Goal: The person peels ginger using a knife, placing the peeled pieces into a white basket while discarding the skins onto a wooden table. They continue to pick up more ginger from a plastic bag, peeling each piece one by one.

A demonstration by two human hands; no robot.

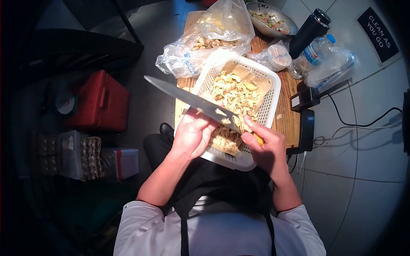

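A large knife (183, 96) with a wide grey blade and a yellow handle is held in my right hand (267, 143), fingers closed round the grip. Its blade points up and left over the basket, with a few pale bits stuck to it. My left hand (192, 134) is turned palm up against the near side of the blade, its fingers partly hidden behind it. Beneath both hands sits a white perforated plastic basket (273, 96), lined with brown paper. Inside lie many pale yellow slices (235, 89) that look like ginger.
Clear plastic bags (213, 32) with brownish pieces lie on the wooden table (290, 123) behind the basket. Further right are a metal bowl of food scraps (271, 21), a dark flask (309, 32) and a water bottle (311, 53). A red box (102, 102) and egg trays (90, 158) stand left.
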